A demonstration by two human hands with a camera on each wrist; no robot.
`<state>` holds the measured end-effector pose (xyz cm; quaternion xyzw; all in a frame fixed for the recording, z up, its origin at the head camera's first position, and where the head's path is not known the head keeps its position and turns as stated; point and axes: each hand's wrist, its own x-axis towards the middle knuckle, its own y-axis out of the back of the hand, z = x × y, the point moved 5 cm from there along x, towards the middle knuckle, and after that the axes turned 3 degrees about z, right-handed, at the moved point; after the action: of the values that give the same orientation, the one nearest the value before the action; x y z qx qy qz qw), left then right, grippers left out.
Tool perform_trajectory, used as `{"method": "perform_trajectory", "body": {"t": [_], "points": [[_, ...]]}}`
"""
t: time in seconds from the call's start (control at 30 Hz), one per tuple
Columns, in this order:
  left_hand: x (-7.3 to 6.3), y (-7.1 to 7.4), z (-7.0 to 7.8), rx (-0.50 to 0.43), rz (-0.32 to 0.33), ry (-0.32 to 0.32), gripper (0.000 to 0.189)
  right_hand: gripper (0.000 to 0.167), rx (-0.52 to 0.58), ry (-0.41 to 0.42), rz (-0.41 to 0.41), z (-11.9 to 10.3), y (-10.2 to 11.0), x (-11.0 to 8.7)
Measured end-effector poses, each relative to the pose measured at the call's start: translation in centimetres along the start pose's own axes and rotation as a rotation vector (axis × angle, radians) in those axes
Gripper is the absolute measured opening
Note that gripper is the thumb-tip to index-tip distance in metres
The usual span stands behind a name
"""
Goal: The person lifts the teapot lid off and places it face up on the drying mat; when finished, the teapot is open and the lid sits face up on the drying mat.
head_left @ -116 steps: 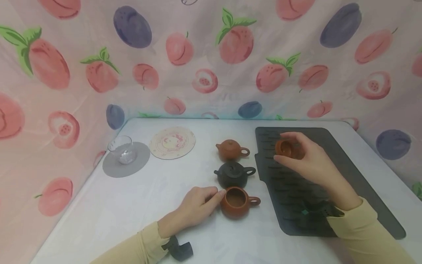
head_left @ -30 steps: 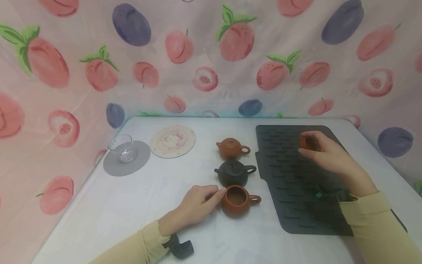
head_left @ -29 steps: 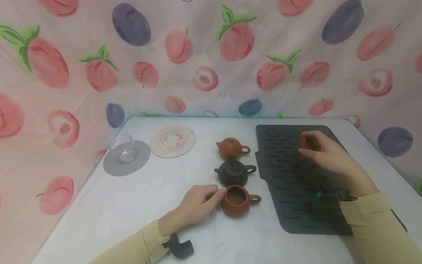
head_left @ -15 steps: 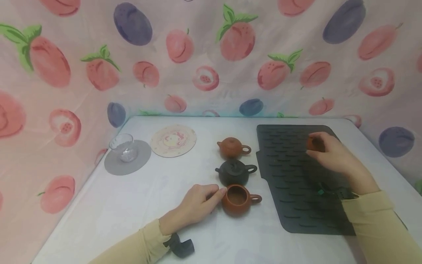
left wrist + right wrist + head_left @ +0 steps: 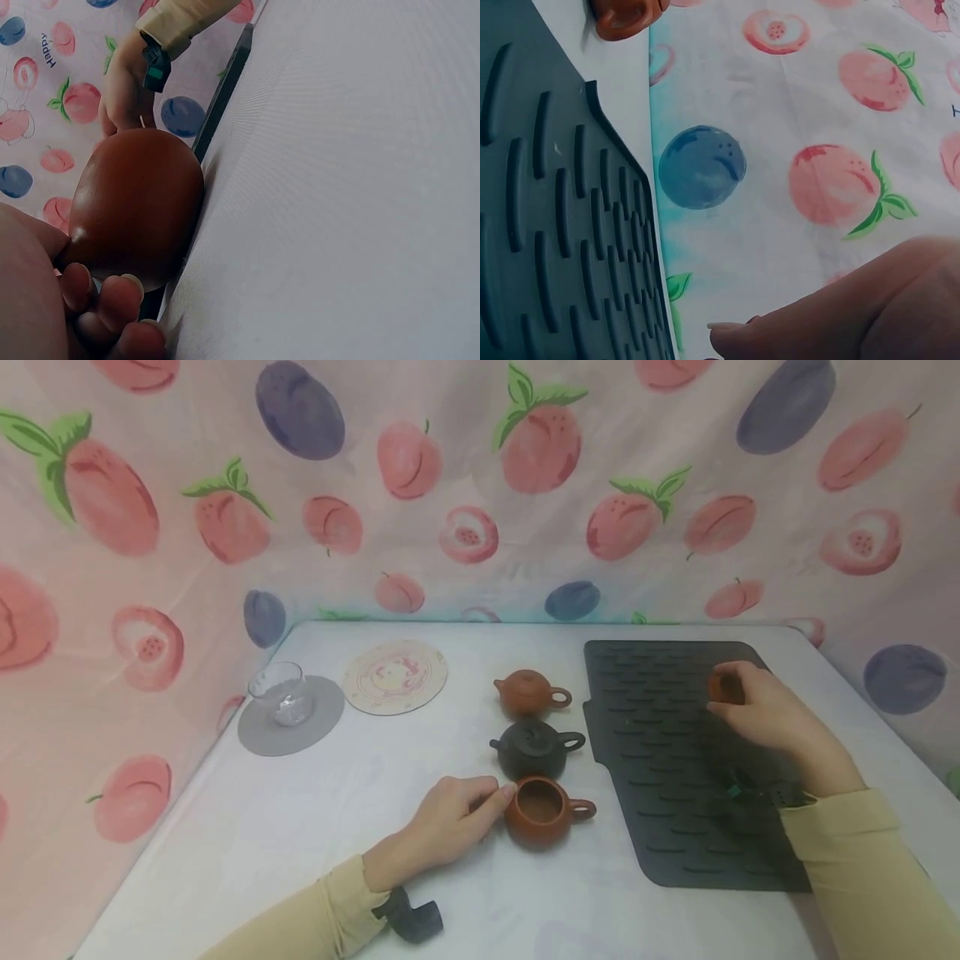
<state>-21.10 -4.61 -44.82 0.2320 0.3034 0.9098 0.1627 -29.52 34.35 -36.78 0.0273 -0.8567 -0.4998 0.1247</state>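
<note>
The left hand [image 5: 444,827] pinches the lidless brown teapot [image 5: 537,832] at its nine o'clock side, thumb near the rim; the pot stands on the counter [image 5: 300,827], handle at three o'clock, with a black teapot [image 5: 529,752] just beyond at twelve. Toward two o'clock from that pot, the right hand's fingers grasp a small brown piece [image 5: 725,688] over the ribbed dark mat [image 5: 675,827]; whether it is a cup or a lid, I cannot tell. For a sound hold, the left pinch should be light and low enough not to tip the pot, and the right should grip the piece by its sides, level and clear of the mat's ridges. In the left wrist view, "Happy" reads sideways on the fruit-print cloth [image 5: 67,139] at eleven o'clock; no brand or label is legible.
</note>
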Motion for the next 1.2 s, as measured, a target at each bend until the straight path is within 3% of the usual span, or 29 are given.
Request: {"method": "perform_trajectory", "body": {"t": [0.7, 1.2], "points": [[0.0, 0.0, -0.1, -0.006, -0.005, 0.008, 0.046, 0.056, -0.05, -0.07, -0.011, 1.6, 0.1, 0.0], [0.0, -0.1, -0.2, -0.005, 0.0, -0.003, 0.047, 0.046, -0.15, -0.21, -0.018, 5.8, 0.8, -0.8]]}}
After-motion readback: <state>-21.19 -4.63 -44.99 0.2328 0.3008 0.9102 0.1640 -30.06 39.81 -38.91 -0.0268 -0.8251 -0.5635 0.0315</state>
